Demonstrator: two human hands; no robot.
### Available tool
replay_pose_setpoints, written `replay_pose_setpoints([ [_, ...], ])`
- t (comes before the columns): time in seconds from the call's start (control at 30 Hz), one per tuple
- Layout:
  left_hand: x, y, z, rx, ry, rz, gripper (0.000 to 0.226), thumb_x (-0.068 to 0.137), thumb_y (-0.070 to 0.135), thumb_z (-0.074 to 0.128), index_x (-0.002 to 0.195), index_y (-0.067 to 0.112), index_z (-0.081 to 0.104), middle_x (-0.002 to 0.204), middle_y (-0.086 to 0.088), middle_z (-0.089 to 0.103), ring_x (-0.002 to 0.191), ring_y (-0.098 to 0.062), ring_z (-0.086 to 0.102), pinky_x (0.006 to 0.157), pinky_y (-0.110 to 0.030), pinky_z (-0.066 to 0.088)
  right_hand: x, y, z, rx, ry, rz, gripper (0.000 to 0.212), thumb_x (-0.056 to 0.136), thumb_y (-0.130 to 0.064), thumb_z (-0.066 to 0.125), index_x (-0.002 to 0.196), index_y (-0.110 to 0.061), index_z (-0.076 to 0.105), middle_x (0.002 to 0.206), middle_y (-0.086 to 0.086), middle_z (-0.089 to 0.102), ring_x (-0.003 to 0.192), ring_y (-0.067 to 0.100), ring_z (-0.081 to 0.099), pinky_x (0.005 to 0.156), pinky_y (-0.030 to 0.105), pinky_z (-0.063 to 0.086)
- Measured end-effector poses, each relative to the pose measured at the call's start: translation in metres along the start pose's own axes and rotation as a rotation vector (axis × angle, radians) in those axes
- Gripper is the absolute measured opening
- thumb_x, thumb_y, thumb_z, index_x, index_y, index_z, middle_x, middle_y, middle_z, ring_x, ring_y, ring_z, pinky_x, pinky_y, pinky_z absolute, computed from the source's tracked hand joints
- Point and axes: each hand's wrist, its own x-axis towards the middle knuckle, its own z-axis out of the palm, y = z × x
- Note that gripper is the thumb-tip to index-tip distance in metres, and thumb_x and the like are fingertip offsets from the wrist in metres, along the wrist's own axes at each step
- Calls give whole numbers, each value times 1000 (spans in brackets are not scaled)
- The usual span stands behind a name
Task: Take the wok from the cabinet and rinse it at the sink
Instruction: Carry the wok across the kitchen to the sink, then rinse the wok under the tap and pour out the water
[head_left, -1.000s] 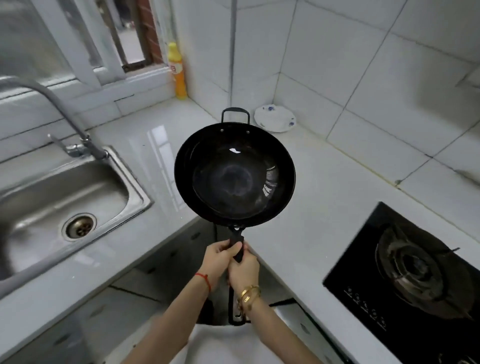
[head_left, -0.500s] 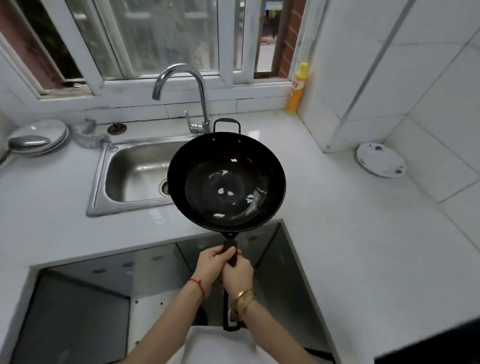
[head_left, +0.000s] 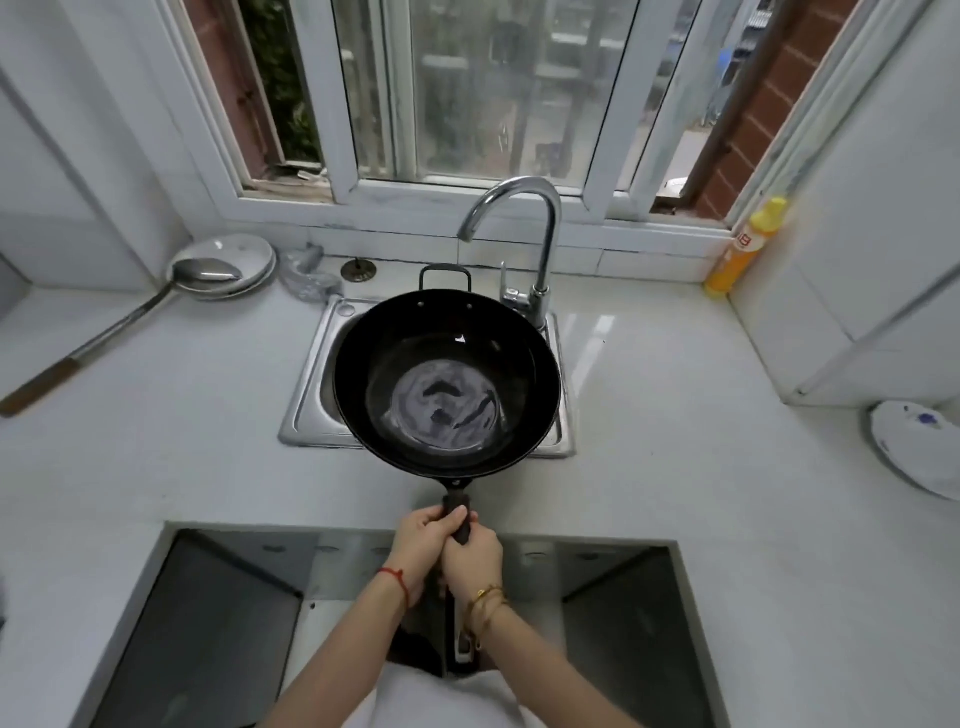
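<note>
A black wok (head_left: 447, 382) with a long dark handle and a small loop handle on its far rim hangs level over the steel sink (head_left: 311, 374), covering most of the basin. My left hand (head_left: 423, 540) and my right hand (head_left: 475, 558) both grip the long handle, close together, near the counter's front edge. The chrome faucet (head_left: 524, 234) curves up behind the sink, its spout above the wok's far rim. No water runs from it.
A metal ladle (head_left: 156, 306) rests on a plate at the back left. A sink strainer (head_left: 358, 270) and crumpled plastic lie behind the sink. A yellow bottle (head_left: 745, 249) stands at the back right, a white plate (head_left: 914, 447) on the right counter. Grey cabinet fronts sit below.
I have turned left from the corner counter and carried the wok over the sink. Both hands have kept their grip on the handle.
</note>
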Motion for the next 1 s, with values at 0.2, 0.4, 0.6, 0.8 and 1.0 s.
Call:
replay_pose_setpoints([
  [0.2, 44, 25, -32, 11, -11, -33, 19, 89, 22, 64, 87, 9, 77, 95, -18, 75, 87, -32, 68, 82, -48, 52, 31, -27, 40, 16, 14, 16, 15, 85, -17, 52, 93, -10, 63, 66, 9, 63, 48, 20, 57, 39, 23, 43],
  [0.4, 73, 41, -52, 28, -31, -22, 16, 91, 11, 61, 87, 5, 75, 92, -14, 74, 91, -25, 67, 77, -31, 53, 47, -45, 64, 28, 46, -14, 9, 84, -18, 56, 84, -13, 64, 62, 1, 62, 55, 18, 59, 46, 23, 45],
  [0.6, 86, 48, -60, 30, -40, -54, 17, 91, 11, 60, 95, 1, 73, 93, -13, 72, 87, -22, 65, 70, -25, 53, 57, -52, 76, 18, 52, 24, 12, 85, -17, 54, 76, -21, 59, 61, 3, 62, 54, 20, 61, 47, 27, 50],
  [0.8, 92, 47, -63, 30, -42, -77, 19, 92, 11, 60, 99, -1, 73, 93, -12, 72, 88, -21, 66, 71, -25, 53, 59, -52, 78, 64, 47, 87, 22, 91, -15, 51, 70, -20, 55, 58, 6, 57, 46, 21, 55, 43, 27, 47],
  [1.0, 92, 50, -61, 28, -27, -95, 18, 92, 11, 58, 96, 1, 73, 95, -13, 71, 91, -23, 65, 72, -25, 52, 63, -52, 78, 13, 27, 89, 18, 92, -19, 50, 74, -21, 55, 59, 5, 59, 47, 21, 57, 43, 28, 49],
])
